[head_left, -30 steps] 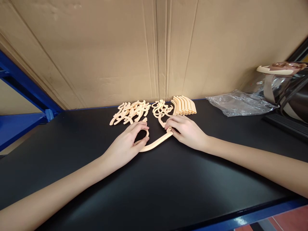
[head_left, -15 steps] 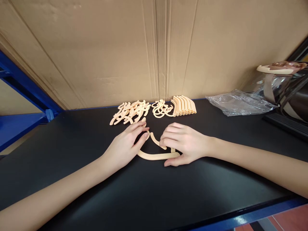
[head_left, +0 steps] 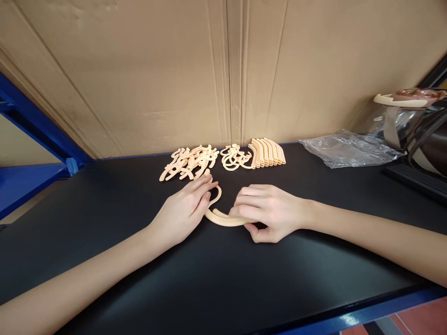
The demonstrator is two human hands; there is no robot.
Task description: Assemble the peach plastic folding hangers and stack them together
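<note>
Head view: right hand (head_left: 270,213) pinches bars (head_left: 228,222) between thumb and fingers, mid table (head_left: 223,279), in front of loose pile (head_left: 191,160) and stack (head_left: 268,153); left hand (head_left: 185,209) touches hook (head_left: 219,193) beside bars, can't tell if gripping.

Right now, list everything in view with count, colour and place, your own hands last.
Curved pieces: two visible, cream, between the hands
Hook: one, cream, by the left fingertips
Loose pile: pieces overlap, count unclear, cream, back left of centre
Pile of hooks: several, cream, back centre
Bar stack: one, cream, right of those hooks
Plastic bag: one, clear, back right
Strapped item: one, cream and brown, far right, unclear
Table: one, black, below everything
Cardboard: brown, behind, count unclear
Frame: one, blue, left
Floor: reddish, lower right corner
Left hand: one, bare, over the hook
Right hand: one, bare, gripping the curved pieces
</note>
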